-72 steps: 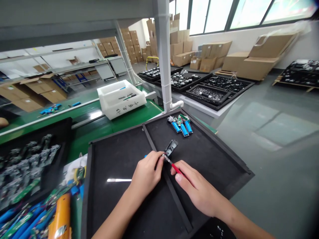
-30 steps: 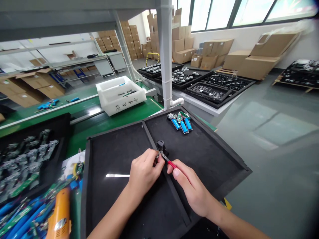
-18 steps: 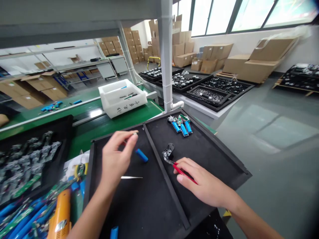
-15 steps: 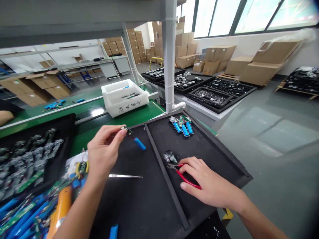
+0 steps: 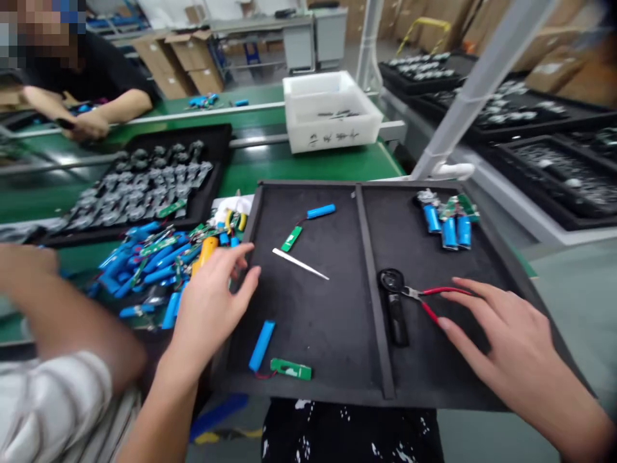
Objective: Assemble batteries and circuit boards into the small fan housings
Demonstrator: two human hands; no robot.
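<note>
My left hand point(image 5: 219, 292) is held over the left edge of a black tray point(image 5: 332, 308), thumb and fingers apart, holding nothing. Beside it lies a blue battery cell point(image 5: 321, 211) wired to a green circuit board point(image 5: 291, 238). Metal tweezers point(image 5: 301, 263) rest just below that board. A second blue cell point(image 5: 261, 346) with its own board point(image 5: 291, 369) is at the tray's near left. My right hand point(image 5: 511, 341) has thumb and fingers on the spread red handles of cutting pliers point(image 5: 436, 302). The pliers' jaws touch or nearly touch a black round-headed part with a handle point(image 5: 396, 308).
Several battery assemblies point(image 5: 449, 228) lie at the tray's far right. Left of the tray is a heap of blue cells and boards point(image 5: 149, 260); behind it, a tray of grey parts point(image 5: 224, 148). A white bin point(image 5: 332, 138) stands beyond. A co-worker's arm point(image 5: 72, 308) reaches in at left; another person point(image 5: 91, 71) sits opposite.
My left hand has let go of the battery and board, now lying on the tray, and moved left, opening. My right hand stays at the pliers, their handles spread wider. The view has turned left.
</note>
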